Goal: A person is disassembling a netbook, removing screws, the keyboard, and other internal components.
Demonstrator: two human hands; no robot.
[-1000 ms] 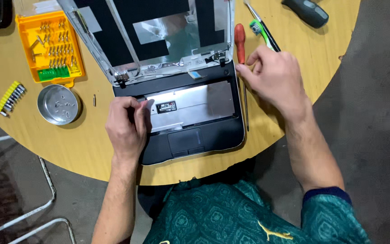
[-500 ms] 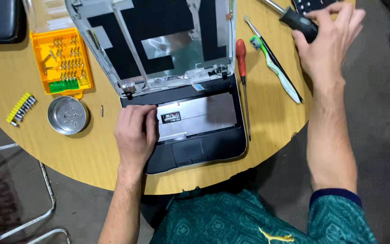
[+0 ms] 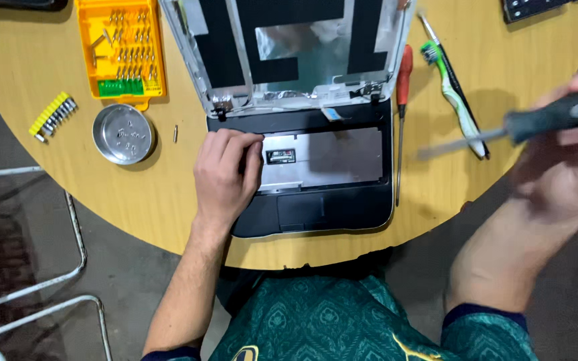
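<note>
Plywood, round and pale, makes up the table that carries everything here. Largest on it is the partly stripped black laptop, keyboard removed so a grey metal plate shows in the base, its lid tilted back as a bare silver frame. The yellow plastic bit case lies open to the left, with a round steel dish holding tiny screws below it, and a strip of yellow-capped bits beside that. A red-handled screwdriver rests along the laptop's right edge, next to a green and white toothbrush.

The left hand lies flat on the base's left side, fingers spread and gripping nothing, steadying it. The right hand is closed round a black-handled screwdriver, held blurred in the air off the table's right rim. By my reading this is the tool-fetching step of unscrewing the base; next the tip must be lined up on a screw head in the plate.

Half a second ago that hand was reaching for the tool at the far edge; now it has it lifted clear.
</note>
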